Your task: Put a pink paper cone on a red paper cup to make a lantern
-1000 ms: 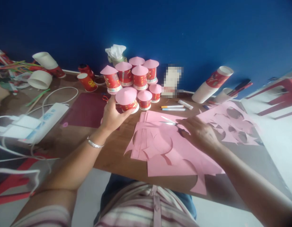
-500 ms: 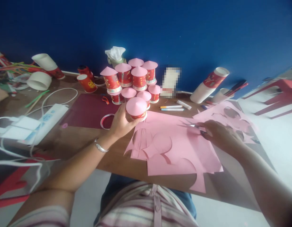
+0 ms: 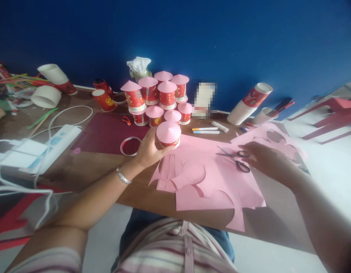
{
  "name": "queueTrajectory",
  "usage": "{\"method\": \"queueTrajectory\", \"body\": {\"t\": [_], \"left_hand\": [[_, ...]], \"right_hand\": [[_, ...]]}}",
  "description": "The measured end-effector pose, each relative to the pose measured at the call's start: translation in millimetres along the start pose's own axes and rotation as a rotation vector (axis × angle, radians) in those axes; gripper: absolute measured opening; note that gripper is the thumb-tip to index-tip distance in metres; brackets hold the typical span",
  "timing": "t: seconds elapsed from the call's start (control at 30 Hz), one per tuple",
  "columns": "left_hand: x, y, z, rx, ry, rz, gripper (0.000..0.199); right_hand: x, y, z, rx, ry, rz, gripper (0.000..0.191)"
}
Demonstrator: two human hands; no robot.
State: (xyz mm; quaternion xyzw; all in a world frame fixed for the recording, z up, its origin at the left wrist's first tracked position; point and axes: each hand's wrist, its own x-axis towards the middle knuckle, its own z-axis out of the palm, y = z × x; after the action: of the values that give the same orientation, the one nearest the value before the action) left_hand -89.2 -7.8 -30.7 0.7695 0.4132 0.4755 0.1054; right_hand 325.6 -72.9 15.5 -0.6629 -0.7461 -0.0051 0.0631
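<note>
My left hand (image 3: pixel 148 149) grips a small red paper cup with a pink cone lid (image 3: pixel 168 134), held just above the near edge of the pink paper sheets (image 3: pixel 209 185). Behind it stands a cluster of several similar pink-lidded red cups (image 3: pixel 159 96). My right hand (image 3: pixel 265 159) rests on the pink paper, fingers apart, right beside a pair of scissors (image 3: pixel 235 158) that lies flat on the sheet. A ring of red tape (image 3: pixel 129 146) lies left of my left hand.
The wooden table (image 3: pixel 107 170) also carries a dark red mat (image 3: pixel 107 132), a white power strip with cables (image 3: pixel 54 146), markers and a glue stick (image 3: pixel 211 129), stacked cups (image 3: pixel 249 100), cut pink scraps (image 3: pixel 273 140) and a tissue holder (image 3: pixel 139 66). Red furniture stands at right.
My left hand carried the lidded cup from the cluster rightward onto the pink paper. My right hand slid right with the scissors and let go of them.
</note>
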Motion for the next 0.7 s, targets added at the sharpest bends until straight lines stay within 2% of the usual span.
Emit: {"method": "queueTrajectory", "body": {"t": [0.07, 0.23, 0.37, 0.5, 0.63, 0.7], "left_hand": [[0, 2, 1.1, -0.012, -0.002, -0.021, 0.061], [-2, 6, 3.8, -0.085, -0.045, -0.101, 0.068], [-5, 3, 4.5, -0.126, -0.068, -0.132, 0.071], [-6, 5, 4.1, -0.09, -0.077, -0.094, 0.066], [2, 9, -1.8, -0.046, -0.034, -0.068, 0.064], [12, 7, -8.9, -0.017, 0.031, -0.071, 0.062]], "right_hand": [[-1, -23, -1, 0.072, -0.014, -0.063, 0.037], [10, -96, 8, 0.408, -0.009, -0.326, 0.04], [28, -139, 28, 0.622, 0.005, -0.378, 0.053], [40, -164, 50, 0.787, 0.03, -0.371, 0.072], [43, -171, 63, 0.819, 0.078, -0.337, 0.073], [42, -169, 67, 0.816, 0.084, -0.333, 0.067]]}}
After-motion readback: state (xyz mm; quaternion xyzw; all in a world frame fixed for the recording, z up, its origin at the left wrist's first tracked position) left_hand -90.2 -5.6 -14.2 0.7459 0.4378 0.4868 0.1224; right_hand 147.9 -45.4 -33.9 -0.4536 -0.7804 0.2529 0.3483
